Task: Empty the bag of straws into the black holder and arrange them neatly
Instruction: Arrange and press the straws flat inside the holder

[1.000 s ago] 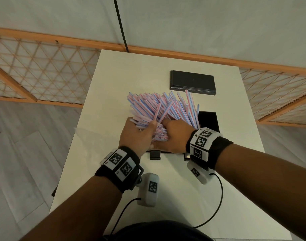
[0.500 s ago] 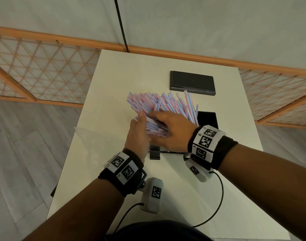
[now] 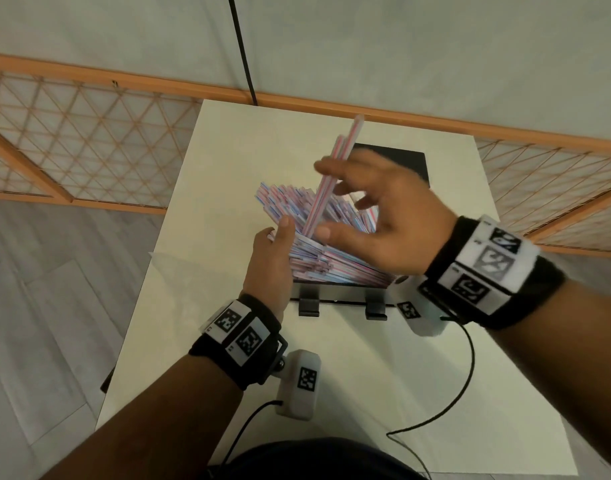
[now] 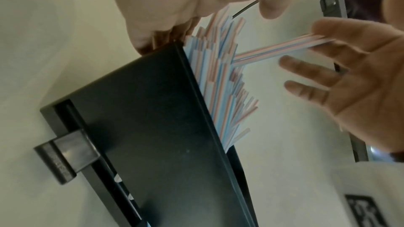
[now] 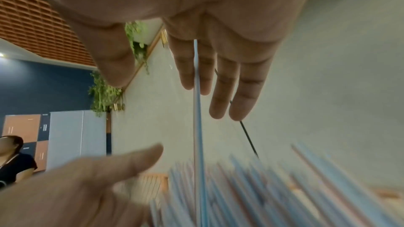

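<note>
Stray straws lifted clear while the left hand braces the pile in the black holder

The straws (image 3: 307, 230) lie fanned and uneven in the black holder (image 4: 153, 118) on the counter (image 3: 207, 188), their ends stepped rather than flush. The left hand (image 3: 271, 261) stands edge-on with straight fingers against the pile's left side, probably as a stop so the bundle cannot slide out that way. The right hand (image 3: 380, 216) is raised above the pile with spread, mostly straight fingers (image 5: 218, 84); a couple of lifted straws (image 3: 328, 178) rest slanting between them, seemingly caught lightly rather than clenched, likely being pulled free to be re-laid parallel. A black lid-like slab (image 3: 411, 161) sits farther back.
</note>
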Demonstrator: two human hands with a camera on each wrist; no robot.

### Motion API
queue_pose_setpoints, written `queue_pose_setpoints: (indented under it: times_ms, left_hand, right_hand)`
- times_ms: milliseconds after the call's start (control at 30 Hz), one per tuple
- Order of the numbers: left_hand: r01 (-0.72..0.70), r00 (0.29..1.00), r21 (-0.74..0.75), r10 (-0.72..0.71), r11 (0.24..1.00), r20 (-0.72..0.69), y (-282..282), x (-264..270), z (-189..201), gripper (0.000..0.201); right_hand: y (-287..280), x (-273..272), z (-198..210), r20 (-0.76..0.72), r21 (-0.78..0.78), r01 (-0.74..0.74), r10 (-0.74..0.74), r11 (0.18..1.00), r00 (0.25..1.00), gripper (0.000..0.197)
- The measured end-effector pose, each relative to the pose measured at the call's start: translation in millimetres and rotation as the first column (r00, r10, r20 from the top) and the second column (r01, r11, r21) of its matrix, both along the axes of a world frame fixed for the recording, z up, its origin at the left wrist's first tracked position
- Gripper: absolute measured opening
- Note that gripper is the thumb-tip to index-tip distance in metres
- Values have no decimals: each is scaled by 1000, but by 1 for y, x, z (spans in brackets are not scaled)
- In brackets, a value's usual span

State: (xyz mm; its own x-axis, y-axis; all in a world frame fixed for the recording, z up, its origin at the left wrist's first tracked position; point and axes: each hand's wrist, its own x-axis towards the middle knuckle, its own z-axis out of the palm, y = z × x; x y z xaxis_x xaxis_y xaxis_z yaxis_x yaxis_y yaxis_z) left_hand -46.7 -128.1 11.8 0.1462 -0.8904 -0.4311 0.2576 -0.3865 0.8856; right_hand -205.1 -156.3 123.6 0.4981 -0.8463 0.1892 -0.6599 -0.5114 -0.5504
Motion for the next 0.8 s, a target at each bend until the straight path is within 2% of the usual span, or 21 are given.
queue_pose_setpoints:
  times_ms: [133, 333, 433, 567, 633, 733, 800]
  left_hand:
    - [1, 996, -19, 1, 1000, 92, 0, -3, -5, 123]
    - [-12, 995, 35, 9, 999, 103, -3, -4, -9, 108]
    - [-6, 992, 60, -1, 998, 123, -1, -5, -4, 104]
    - [20, 987, 88, -33, 996, 155, 2, -8, 2, 75]
    - [13, 986, 70, -25, 997, 164, 2, -9, 1, 78]
    - [-5, 986, 17, 2, 1000, 167, 1, -12, -1, 85]
    - [-11, 988, 20, 8, 1000, 155, -2, -12, 1, 84]
  right_hand:
    - [4, -22, 32, 62, -89, 30, -24, 996, 998, 57]
    - [11, -53, 55, -33, -167, 63, -69, 984, 997, 45]
    - [13, -58, 38, -167, -124, 55, -75, 991, 983, 45]
    - [14, -52, -7, -360, 2, 25, -22, 1000, 933, 47]
    - [14, -45, -28, -435, 116, 18, 35, 993, 900, 44]
    - [15, -40, -45, -406, 238, 23, 78, 971, 910, 38]
    - [15, -44, -48, -301, 201, 119, -55, 972, 952, 27]
